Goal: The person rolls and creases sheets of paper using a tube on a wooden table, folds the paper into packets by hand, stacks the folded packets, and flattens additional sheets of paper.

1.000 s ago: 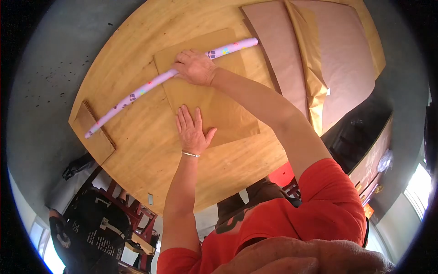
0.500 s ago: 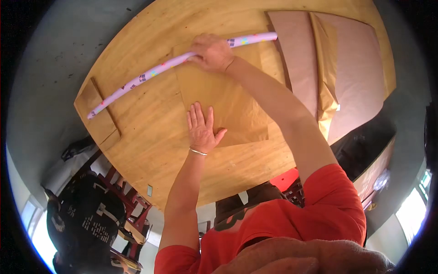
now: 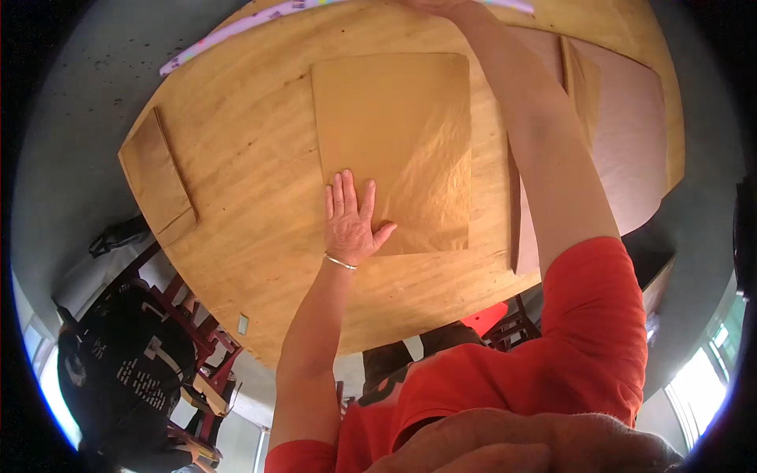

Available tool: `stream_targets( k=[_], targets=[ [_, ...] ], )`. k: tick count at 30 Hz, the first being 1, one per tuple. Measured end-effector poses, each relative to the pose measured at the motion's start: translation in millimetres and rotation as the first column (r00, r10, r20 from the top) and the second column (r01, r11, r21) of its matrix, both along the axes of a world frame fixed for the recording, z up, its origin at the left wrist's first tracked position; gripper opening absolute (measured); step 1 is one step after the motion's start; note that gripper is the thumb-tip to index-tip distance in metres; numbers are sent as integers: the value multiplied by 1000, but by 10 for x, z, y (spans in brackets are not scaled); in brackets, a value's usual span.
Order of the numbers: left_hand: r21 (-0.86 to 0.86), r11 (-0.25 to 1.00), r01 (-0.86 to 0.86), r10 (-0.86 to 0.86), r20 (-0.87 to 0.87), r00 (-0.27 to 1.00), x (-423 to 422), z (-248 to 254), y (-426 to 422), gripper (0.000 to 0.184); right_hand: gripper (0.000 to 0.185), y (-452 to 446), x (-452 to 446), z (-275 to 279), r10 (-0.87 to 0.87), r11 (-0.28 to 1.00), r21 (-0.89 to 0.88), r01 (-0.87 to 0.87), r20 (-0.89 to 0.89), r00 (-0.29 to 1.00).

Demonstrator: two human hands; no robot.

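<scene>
My left hand (image 3: 352, 223) lies flat, fingers spread, on the lower left part of a brown paper sheet (image 3: 402, 118). The sheet has a slight shine and faint creases near its lower right. At the top edge of the view, my right hand (image 3: 434, 5) is on a long pale purple roll of patterned paper (image 3: 260, 20). Most of this hand and the middle of the roll are cut off by the frame. The roll shows on both sides of the hand, lying along the far side of the wooden table (image 3: 260, 181).
A folded brown paper piece (image 3: 162, 173) lies at the table's left edge. Large pinkish-brown sheets (image 3: 631, 142) with a golden-brown fold lie on the right, partly behind my right arm. A black backpack-like item (image 3: 130, 355) and dark red chair frames stand below left.
My right hand has moved away from me with the roll, from across the brown sheet to the table's far side. My left hand stays on the sheet.
</scene>
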State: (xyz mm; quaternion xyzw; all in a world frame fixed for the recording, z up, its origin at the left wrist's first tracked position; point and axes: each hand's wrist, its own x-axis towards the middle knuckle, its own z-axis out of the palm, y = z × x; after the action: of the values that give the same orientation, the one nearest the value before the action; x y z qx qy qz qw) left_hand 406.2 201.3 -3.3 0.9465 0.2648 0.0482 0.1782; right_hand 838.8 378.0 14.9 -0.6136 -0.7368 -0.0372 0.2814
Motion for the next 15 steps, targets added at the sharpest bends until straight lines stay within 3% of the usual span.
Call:
stream_targets(
  k=[4, 6, 7, 9, 10, 12, 13, 15],
  targets=[
    [20, 1000, 1, -1, 7, 1000, 8, 12, 8, 93, 31, -78, 243, -138, 61, 994, -91, -58, 31, 998],
    [18, 1000, 8, -8, 6, 1000, 5, 1, 5, 93, 36, -228, 131, 143, 98, 982, -142, -126, -186, 978],
    [25, 1000, 6, -6, 5, 1000, 9, 1, 4, 93, 36, -223, 157, 95, 93, 982, -146, -120, -182, 979],
    [24, 1000, 10, -10, -1, 1000, 10, 17, -3, 93, 50, -207, 268, -88, 40, 987, -161, -21, 115, 993],
    [27, 1000, 5, -5, -10, 1000, 15, 19, -5, 93, 50, -260, 249, -54, 33, 987, -163, -14, 119, 992],
    [27, 1000, 16, -16, -3, 1000, 15, 15, -1, 93, 80, -444, 109, 49, -204, 927, -304, 221, 84, 975],
    [28, 999, 18, -18, 3, 1000, 22, 8, -5, 93, 80, -526, 39, 109, -209, 925, -305, 226, 87, 974],
    [33, 999, 18, -19, 3, 1000, 22, 1, 3, 93, 111, -665, -91, 177, -241, 868, -331, 369, 369, 898]
  ],
)
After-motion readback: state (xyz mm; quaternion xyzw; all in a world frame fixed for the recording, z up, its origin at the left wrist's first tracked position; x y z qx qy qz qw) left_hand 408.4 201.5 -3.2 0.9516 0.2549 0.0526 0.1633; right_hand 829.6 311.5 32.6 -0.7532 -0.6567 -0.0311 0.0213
